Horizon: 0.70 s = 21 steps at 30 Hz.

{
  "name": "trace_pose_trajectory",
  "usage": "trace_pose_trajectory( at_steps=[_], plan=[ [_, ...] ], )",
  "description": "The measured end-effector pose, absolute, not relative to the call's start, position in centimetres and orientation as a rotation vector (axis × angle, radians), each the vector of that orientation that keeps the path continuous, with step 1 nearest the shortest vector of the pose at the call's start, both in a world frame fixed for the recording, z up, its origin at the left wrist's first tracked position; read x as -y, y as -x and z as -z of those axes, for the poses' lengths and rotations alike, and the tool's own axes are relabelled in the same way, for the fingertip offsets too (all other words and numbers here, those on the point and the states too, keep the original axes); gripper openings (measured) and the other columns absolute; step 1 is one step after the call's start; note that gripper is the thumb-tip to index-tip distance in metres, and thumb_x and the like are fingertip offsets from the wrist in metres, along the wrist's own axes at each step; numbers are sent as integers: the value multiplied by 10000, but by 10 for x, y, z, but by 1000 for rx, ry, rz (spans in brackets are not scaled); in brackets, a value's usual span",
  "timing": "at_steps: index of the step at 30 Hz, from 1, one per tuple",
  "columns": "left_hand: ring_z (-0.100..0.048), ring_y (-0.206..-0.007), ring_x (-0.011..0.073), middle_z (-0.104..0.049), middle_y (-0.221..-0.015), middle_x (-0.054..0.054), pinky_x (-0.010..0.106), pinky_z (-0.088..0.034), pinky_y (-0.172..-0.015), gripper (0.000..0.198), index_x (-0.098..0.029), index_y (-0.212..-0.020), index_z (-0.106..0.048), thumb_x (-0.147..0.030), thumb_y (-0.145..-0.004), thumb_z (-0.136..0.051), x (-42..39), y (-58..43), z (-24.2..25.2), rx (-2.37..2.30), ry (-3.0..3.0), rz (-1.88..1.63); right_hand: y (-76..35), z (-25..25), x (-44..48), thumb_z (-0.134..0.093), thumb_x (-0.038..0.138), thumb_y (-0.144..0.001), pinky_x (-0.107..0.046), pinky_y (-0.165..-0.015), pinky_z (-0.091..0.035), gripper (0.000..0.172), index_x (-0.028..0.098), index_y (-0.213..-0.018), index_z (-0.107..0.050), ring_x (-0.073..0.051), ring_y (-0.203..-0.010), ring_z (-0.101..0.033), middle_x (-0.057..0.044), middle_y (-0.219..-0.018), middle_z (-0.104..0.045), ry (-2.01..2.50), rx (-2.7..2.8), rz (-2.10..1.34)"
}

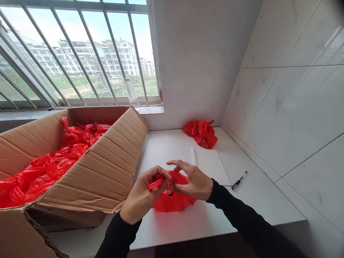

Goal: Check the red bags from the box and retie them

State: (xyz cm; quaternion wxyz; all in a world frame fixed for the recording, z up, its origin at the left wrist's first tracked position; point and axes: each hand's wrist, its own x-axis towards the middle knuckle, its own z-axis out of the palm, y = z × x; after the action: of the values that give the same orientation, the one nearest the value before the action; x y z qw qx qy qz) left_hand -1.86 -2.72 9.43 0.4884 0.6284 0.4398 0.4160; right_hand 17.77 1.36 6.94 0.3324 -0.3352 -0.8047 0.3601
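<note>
Both my hands work on a small red plastic bag [172, 202] resting on the white counter [188, 225]. My left hand [143, 195] pinches a twisted strip of the bag between thumb and fingers. My right hand [193, 181] curls over the bag's top, fingers bent around its other handle. The bag's lower part bulges out below my hands.
A large open cardboard box [102, 168] full of red bags [48, 165] fills the left. Another tied red bag [201, 133] lies at the back by the wall. A white notebook [212, 165] and a black pen [238, 182] lie to the right. A water bottle [132, 94] stands on the windowsill.
</note>
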Motion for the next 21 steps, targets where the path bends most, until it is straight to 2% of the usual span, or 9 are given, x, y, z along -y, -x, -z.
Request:
trace_pose_trajectory(
  at_steps=[2,4,8,11,14,18,21],
  plan=[
    [-642,-809,159,-678,-914,33,266,-509,-726,163,-192,-1006,-647,-182,-844,-627,26,21,-87,-1182,-1734,-1068,-177,-68,-15,-730,295,-789,-381,-888,-493,442,249,-1218,-634,-191,-907,-622,-12,-922,-663,933,2069,-979],
    [-647,-855,164,-689,-977,33,264,-506,-742,320,-217,-1094,-651,-87,-807,-597,25,22,-78,-1305,-1974,-1150,-176,-67,-16,-697,371,-838,-368,-871,-483,369,249,-1184,-652,-175,-859,-606,2,-871,-644,911,2034,-1053],
    [-645,-956,165,-674,-1058,47,265,-510,-824,438,-240,-1115,-685,13,-825,-476,23,18,-61,-1347,-2348,-1377,-170,-56,-21,-441,502,-986,-331,-806,-493,425,234,-1288,-574,-144,-777,-567,17,-795,-586,777,1894,-1305],
    [-637,-995,157,-645,-1081,50,250,-513,-862,439,-258,-1186,-677,-9,-881,-484,21,15,-56,-1322,-2441,-1465,-163,-46,-26,-454,534,-973,-298,-729,-496,410,204,-1157,-612,-135,-731,-549,13,-786,-584,713,1832,-1399],
    [-624,-1072,157,-625,-1173,51,256,-510,-922,510,-292,-1360,-579,-42,-929,-471,20,16,-53,-1368,-2469,-1377,-159,-46,-27,-527,511,-944,-289,-734,-488,343,180,-951,-619,-128,-738,-545,5,-800,-596,705,1770,-1346],
    [-533,-1292,190,-557,-1405,55,335,-445,-1087,561,-308,-1520,-381,-133,-991,-441,25,30,-39,-1423,-2481,-1202,-173,-52,-27,-513,466,-957,-307,-796,-471,309,188,-862,-608,-139,-771,-572,1,-795,-619,860,1747,-1139],
    [-509,-1329,206,-571,-1414,58,366,-420,-1116,512,-278,-1498,-427,-159,-1000,-434,40,52,-12,-1541,-2426,-1258,-200,-37,-29,-518,479,-948,-326,-797,-460,318,198,-818,-591,-156,-769,-580,5,-750,-611,1066,1737,-984]
  ],
)
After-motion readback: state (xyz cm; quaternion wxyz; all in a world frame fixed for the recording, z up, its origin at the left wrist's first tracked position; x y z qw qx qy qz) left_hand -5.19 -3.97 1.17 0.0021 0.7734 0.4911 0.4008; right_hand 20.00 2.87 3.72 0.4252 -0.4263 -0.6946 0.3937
